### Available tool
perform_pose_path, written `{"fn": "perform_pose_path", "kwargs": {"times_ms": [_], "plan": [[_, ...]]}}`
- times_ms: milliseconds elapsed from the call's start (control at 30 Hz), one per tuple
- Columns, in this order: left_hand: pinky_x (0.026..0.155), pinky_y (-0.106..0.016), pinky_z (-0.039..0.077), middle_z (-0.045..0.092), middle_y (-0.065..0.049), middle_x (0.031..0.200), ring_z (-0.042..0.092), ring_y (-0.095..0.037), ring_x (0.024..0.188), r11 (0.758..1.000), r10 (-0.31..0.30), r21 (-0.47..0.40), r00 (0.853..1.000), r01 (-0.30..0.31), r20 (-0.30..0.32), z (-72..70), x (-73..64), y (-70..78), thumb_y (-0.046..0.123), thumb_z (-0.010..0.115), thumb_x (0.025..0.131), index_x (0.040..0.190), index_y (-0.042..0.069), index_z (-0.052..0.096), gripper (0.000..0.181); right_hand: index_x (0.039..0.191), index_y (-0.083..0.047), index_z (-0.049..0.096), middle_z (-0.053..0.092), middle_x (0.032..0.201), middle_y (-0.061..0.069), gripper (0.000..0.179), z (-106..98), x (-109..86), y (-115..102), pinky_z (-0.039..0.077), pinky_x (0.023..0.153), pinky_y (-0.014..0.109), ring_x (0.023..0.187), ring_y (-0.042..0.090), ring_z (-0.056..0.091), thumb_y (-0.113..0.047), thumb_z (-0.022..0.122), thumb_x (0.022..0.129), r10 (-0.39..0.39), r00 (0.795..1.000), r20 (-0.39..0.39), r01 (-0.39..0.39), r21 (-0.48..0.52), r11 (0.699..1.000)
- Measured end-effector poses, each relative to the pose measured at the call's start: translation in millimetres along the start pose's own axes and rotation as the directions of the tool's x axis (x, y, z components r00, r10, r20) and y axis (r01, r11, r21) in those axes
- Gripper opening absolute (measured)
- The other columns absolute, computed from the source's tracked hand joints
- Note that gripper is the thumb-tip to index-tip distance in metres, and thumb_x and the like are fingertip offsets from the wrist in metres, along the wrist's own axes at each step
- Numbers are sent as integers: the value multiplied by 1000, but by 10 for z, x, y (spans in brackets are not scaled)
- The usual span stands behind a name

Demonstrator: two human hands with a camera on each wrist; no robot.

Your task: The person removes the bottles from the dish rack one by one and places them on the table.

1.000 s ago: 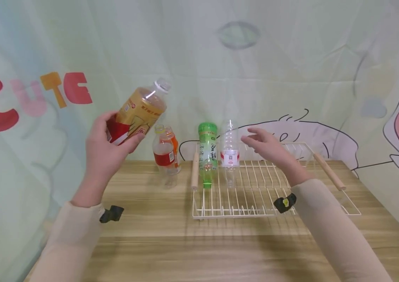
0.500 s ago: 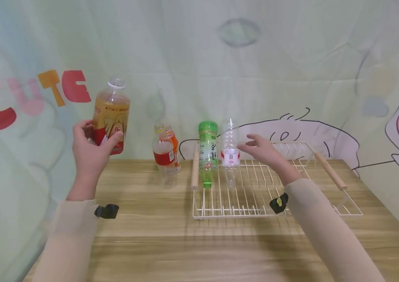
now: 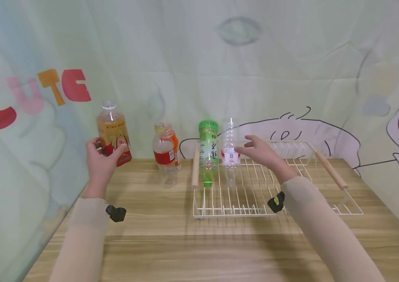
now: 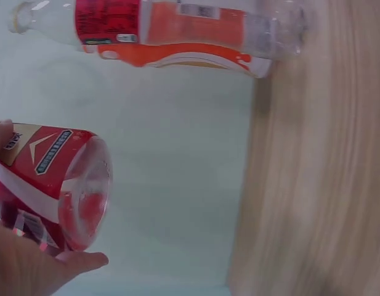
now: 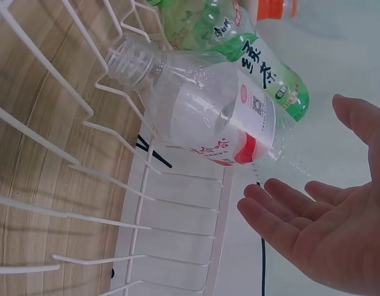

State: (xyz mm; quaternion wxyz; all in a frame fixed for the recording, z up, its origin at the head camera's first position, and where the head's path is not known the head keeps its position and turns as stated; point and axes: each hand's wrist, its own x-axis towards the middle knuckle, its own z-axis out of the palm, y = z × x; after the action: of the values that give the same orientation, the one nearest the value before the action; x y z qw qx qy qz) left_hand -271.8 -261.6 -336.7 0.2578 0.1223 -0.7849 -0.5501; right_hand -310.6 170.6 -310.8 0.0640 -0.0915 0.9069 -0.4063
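Observation:
My left hand [image 3: 101, 168] grips a clear plastic bottle with a gold and red label [image 3: 112, 127] by its lower part, upright with the neck up. In the left wrist view the bottle's base [image 4: 88, 191] shows, apart from the wooden table. My right hand [image 3: 260, 153], fingers loosely extended, is beside a clear bottle with a white and red label [image 3: 230, 156]. That bottle stands neck down in a white wire rack [image 3: 227, 215]; the right wrist view shows the palm [image 5: 337, 240] close to it, holding nothing. A green bottle [image 3: 208, 147], also neck down, stands to its left.
Left of the rack, a clear bottle with a red label [image 3: 164, 158] stands upright before an orange-labelled bottle [image 3: 176, 147]. Wooden handles [image 3: 331, 171] flank the rack on the wooden table [image 3: 143, 219]. A printed curtain [image 3: 185, 58] hangs behind.
The bottle in my left hand went from tilted to upright, moved left, then came down towards the table. My right hand drifted slightly left beside the clear bottle.

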Motion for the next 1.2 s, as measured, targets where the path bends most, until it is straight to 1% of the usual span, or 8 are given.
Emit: {"fn": "perform_pose_path", "kwargs": {"times_ms": [200,367,500,600,733,800,1033,1200], "plan": [[107,-42,38,33,-12,144,39,-27,127,1000,-11,-1,1000,11,22,102,-7,-174,42,68,87,142,12,22,78,153,-6,17,35,149,24,83,11,32,3,36,105,58,133,43,38,-45,57,93,9,1000,14,-9,-19,1000],[105,-42,39,36,-16,138,43,-29,122,1000,14,4,999,-14,29,196,-18,-322,39,71,85,138,8,23,79,153,-4,15,32,150,26,83,17,90,22,35,106,57,135,43,36,-45,57,93,47,998,32,-47,-16,999],[105,-42,40,37,-19,136,44,-31,121,1000,25,-1,999,-25,33,281,-19,-418,34,74,83,135,4,24,79,153,-3,15,33,150,26,84,22,142,45,38,105,54,132,43,40,-44,57,93,71,997,43,-70,-4,998],[106,-44,38,35,-21,137,43,-34,123,1000,14,4,999,-14,48,340,-31,-474,29,75,83,135,1,24,78,153,-4,14,33,150,26,84,30,167,62,40,104,53,130,43,43,-44,58,93,82,995,57,-82,5,997],[109,-47,36,35,-23,140,40,-36,128,999,-22,30,997,20,69,414,-48,-544,23,74,83,135,0,23,76,154,-5,12,32,150,26,86,48,182,66,40,104,52,129,43,44,-44,58,93,91,993,73,-92,10,996],[109,-49,36,36,-24,139,40,-37,129,999,-34,38,997,32,72,448,-50,-577,21,74,83,135,0,23,76,153,-3,11,33,149,27,86,59,190,63,40,104,52,128,43,45,-44,58,93,80,994,78,-80,8,997],[111,-51,32,35,-25,143,38,-39,133,997,-68,42,993,64,100,555,-41,-668,21,73,83,144,2,19,83,152,0,11,35,147,28,86,96,196,46,43,101,51,127,42,46,-41,58,93,84,992,99,-85,4,996],[113,-50,28,33,-22,147,34,-36,137,995,-97,32,990,95,104,579,-56,-729,22,73,84,146,4,18,84,152,0,11,36,146,28,87,116,187,42,44,101,48,127,41,47,-41,59,93,97,988,118,-99,13,995]]}}
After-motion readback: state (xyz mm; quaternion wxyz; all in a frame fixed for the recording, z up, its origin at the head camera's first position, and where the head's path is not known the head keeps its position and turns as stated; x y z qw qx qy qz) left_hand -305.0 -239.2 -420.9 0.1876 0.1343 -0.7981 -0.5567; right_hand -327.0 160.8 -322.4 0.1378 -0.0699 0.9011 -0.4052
